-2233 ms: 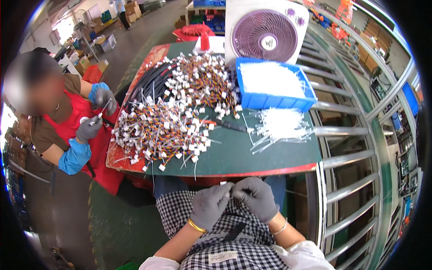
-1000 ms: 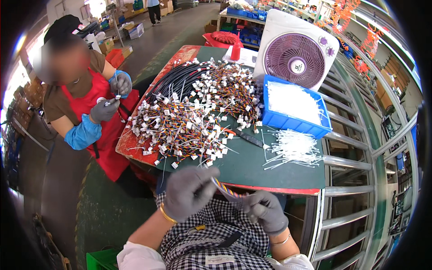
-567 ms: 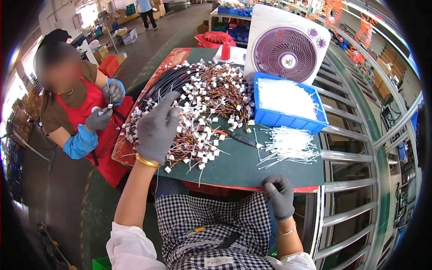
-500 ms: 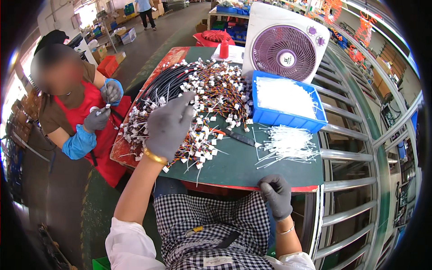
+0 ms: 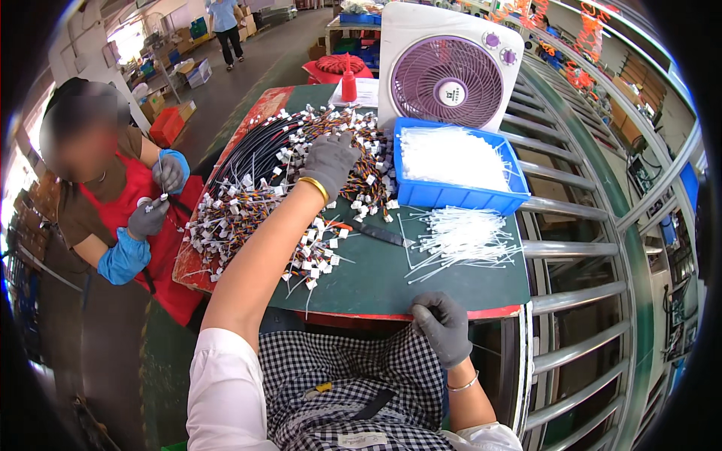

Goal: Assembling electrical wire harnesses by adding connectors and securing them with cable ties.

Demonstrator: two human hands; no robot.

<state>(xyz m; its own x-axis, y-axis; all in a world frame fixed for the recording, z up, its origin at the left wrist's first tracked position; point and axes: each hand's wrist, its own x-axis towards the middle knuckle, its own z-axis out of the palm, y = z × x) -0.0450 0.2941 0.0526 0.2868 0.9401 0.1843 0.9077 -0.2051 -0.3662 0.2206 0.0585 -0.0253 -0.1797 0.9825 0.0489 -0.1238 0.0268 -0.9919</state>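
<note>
Left hand [image 5: 331, 164] reaches far heap; right hand [image 5: 441, 328] stays near table edge

The multicoloured cables [image 5: 368, 179] with white connectors lie heaped on the green table [image 5: 361, 289], beside a bundle of black cables [image 5: 244, 158]. 0.5 seconds ago the left hand is over the nearer part of the heap; now it is farther out, over the far part, below the fan [image 5: 449, 83]. Its fingers bend down among the cables, their tips hidden, so I cannot tell how far open they are or whether they hold anything.

The right hand stays just by the front edge, its fingers curled inward; I cannot tell whether the fingertips meet or hold something. 1 second ago a twisted cable spans the 2 hands; now they are well apart.

White plastic strips [image 5: 465, 237] lie beside the blue bin [image 5: 459, 198]. At the left, a co-worker [image 5: 169, 259] still holds a thin piece in gloved hands.
</note>
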